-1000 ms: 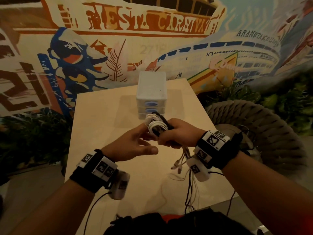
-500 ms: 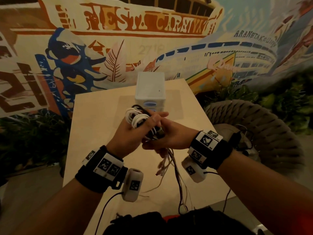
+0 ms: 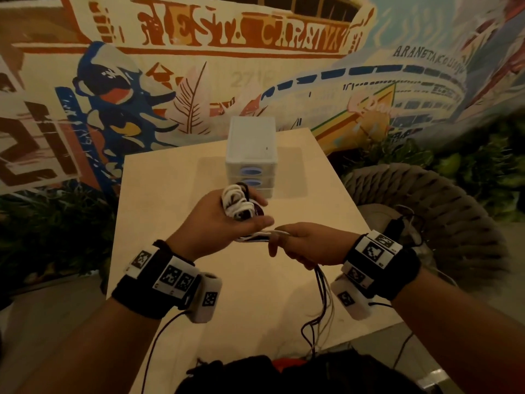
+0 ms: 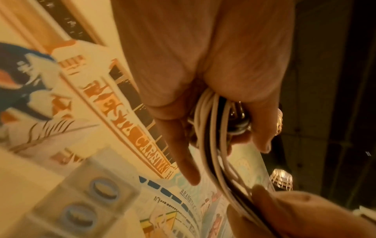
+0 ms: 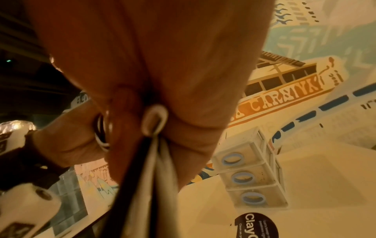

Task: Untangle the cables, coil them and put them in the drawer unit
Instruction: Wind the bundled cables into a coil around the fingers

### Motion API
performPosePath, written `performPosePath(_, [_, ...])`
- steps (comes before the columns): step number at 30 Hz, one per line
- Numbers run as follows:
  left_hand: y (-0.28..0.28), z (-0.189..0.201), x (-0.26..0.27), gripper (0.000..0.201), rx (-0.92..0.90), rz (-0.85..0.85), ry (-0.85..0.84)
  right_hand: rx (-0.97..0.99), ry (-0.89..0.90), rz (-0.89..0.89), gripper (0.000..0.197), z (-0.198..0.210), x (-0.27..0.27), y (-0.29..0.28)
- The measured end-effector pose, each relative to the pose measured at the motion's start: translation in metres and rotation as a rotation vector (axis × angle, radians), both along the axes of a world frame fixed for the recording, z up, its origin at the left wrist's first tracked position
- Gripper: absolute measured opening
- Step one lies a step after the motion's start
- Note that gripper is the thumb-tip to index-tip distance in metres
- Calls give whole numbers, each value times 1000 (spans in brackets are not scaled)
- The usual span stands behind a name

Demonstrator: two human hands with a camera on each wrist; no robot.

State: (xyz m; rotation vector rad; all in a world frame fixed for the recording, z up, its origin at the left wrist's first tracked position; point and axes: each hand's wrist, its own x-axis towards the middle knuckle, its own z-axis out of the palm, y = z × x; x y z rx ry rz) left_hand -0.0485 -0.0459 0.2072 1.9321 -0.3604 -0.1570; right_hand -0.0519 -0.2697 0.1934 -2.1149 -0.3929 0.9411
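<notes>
drawer unit [image 3: 251, 155] alone on table [image 3: 170, 177], bare surface around.

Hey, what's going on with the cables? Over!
Left hand grips coil. Right hand grips loose strands. Drawers shut, path clear.

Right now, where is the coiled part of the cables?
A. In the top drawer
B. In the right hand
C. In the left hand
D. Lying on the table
C: the coil sits in the left hand above the table, while the right hand grips the loose strands trailing down; the drawer unit stands shut.
</notes>
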Motion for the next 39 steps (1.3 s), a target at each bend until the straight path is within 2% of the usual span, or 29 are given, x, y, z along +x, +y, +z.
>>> performPosePath(3, [0, -4, 1, 30, 220, -57, -70, 31, 74, -71, 42, -5, 4, 0])
performPosePath(8, [-4, -5, 0, 12, 528, -169, -198, 22, 123, -126, 54, -7, 9, 0])
performPosePath(11, [-10, -7, -1, 14, 727, -214, -217, 25, 142, -174, 58, -9, 12, 5])
performPosePath(16, [-16, -6, 1, 18, 873, -316, -197, 40, 141, -173, 51, -12, 14, 9])
performPosePath(21, [-21, -17, 1, 19, 991, -271, -204, 128, 245, -241, 78, -9, 17, 13])
performPosePath(23, [-24, -19, -1, 16, 1016, -244, -205, 146, 340, -204, 90, -5, 19, 13])
performPosePath(25, [-26, -20, -3, 14, 1030, -229, -212, 86, 347, -126, 94, -3, 22, 13])
performPosePath(26, [-27, -21, -4, 13, 1032, -220, -226, 34, 321, -81, 88, -1, 23, 14])
performPosePath(29, [-33, -24, -7, 15, 1116, -227, -274, -151, 145, 94, 49, 4, 24, 17])
performPosePath(31, [-38, -26, -10, 17, 1192, -240, -284, -220, 89, 130, 35, 4, 22, 20])
performPosePath(36, [-42, -31, -13, 15, 1261, -233, -251, -307, 19, 82, 26, -1, 20, 33])
performPosePath(39, [-43, -31, -15, 13, 1277, -265, -236, -428, -55, 88, 26, -2, 16, 42])
